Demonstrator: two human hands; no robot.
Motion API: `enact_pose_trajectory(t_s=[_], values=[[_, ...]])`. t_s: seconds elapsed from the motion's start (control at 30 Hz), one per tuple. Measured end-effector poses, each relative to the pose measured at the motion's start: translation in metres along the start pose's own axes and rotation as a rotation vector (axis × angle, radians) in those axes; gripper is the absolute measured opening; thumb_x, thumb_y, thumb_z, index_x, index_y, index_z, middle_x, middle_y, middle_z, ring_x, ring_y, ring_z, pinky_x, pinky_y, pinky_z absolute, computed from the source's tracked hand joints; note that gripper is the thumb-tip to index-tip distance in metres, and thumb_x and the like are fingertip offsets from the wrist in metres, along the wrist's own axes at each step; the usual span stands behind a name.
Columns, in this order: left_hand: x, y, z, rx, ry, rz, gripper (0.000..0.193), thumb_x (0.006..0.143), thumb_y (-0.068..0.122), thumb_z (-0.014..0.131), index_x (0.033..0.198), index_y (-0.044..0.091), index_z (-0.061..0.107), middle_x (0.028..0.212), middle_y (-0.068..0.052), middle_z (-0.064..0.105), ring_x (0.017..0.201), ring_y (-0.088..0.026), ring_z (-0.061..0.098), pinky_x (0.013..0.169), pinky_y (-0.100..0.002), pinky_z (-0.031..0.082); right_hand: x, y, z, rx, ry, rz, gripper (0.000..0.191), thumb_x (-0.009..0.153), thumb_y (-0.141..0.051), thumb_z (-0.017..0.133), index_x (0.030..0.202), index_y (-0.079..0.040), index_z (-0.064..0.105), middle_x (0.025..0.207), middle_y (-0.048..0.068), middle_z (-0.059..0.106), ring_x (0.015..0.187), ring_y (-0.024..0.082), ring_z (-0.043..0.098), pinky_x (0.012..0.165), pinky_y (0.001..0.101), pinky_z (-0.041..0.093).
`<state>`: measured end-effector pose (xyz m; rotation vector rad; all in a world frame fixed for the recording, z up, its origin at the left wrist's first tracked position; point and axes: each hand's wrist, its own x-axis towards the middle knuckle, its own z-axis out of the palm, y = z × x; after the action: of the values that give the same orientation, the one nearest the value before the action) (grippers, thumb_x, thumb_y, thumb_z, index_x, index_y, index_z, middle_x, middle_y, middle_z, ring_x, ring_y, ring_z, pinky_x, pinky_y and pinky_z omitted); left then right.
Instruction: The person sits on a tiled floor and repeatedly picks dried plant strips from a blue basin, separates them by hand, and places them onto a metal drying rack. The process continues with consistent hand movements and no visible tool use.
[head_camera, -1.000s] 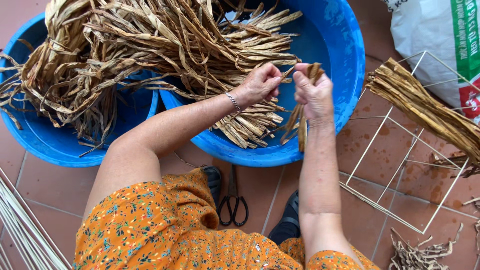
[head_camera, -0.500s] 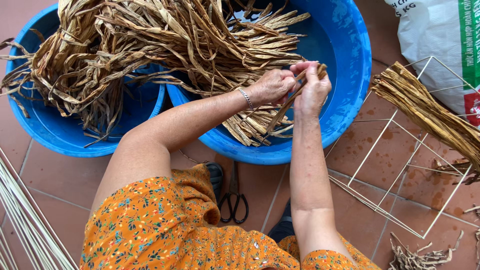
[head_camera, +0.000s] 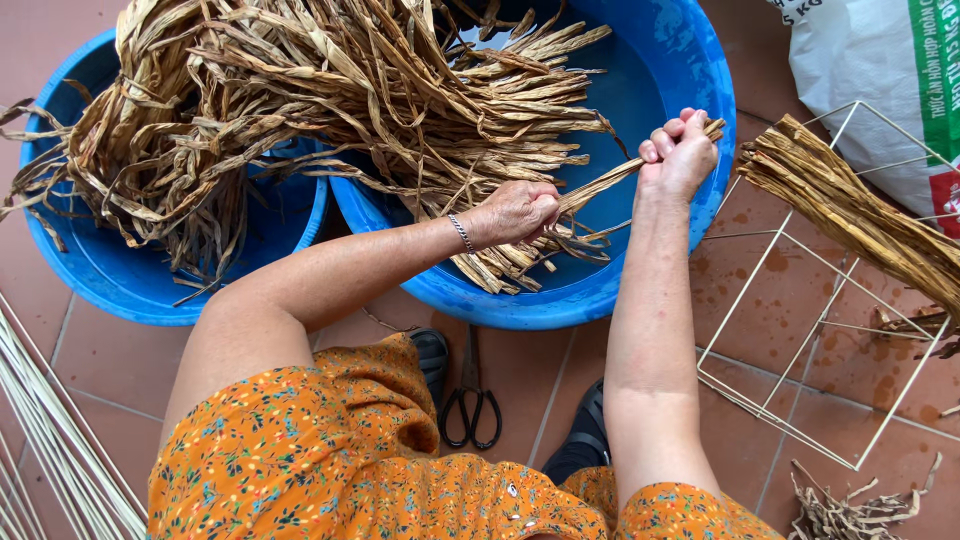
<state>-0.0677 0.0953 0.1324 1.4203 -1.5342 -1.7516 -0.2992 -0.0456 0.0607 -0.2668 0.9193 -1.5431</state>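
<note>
My left hand (head_camera: 518, 212) pinches one end of a dried brown fibre strip (head_camera: 605, 179) over the right blue basin (head_camera: 690, 215). My right hand (head_camera: 680, 155) is closed around the other end of the same strip, up and to the right, so the strip runs taut between both hands. A big heap of dried fibre strips (head_camera: 330, 110) fills both basins, spilling from the left blue basin (head_camera: 110, 275) across to the right one.
Black scissors (head_camera: 472, 405) lie on the tiled floor between my feet. A white wire frame (head_camera: 830, 330) stands at the right with a bundle of dried strips (head_camera: 860, 215) across it. A white sack (head_camera: 870, 90) lies at top right. Pale thin rods (head_camera: 45, 440) lie at lower left.
My hands were close together on the strip; the right hand has moved right and up, the left hand down, drawing the strip out between them.
</note>
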Motion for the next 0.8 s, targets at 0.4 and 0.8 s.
enact_pose_trajectory(t_s=[0.4,0.8], values=[[-0.046,-0.045,-0.019,0.039,-0.017,0.051,0.03,0.1,0.024,0.042,0.087,0.006,0.062,0.062,-0.002,0.056,0.057,-0.012,0.056,0.055,-0.032,0.051,0.053,-0.072,-0.008,-0.205,0.039,-0.23,0.024,0.107,-0.023,0.054,0.095,-0.003,0.057,0.064,0.002,0.052,0.041,0.01,0.039,0.035,0.0294,0.028],[-0.056,-0.103,-0.056,0.622,-0.102,0.126,0.025,0.101,0.027,0.044,0.107,0.009,0.06,0.074,-0.021,0.065,0.07,-0.041,0.066,0.071,-0.053,0.053,0.064,-0.155,-0.025,-0.405,0.144,-0.61,0.019,0.11,-0.017,0.059,0.1,-0.002,0.065,0.07,0.0,0.053,0.047,0.008,0.036,0.037,0.0294,0.025]])
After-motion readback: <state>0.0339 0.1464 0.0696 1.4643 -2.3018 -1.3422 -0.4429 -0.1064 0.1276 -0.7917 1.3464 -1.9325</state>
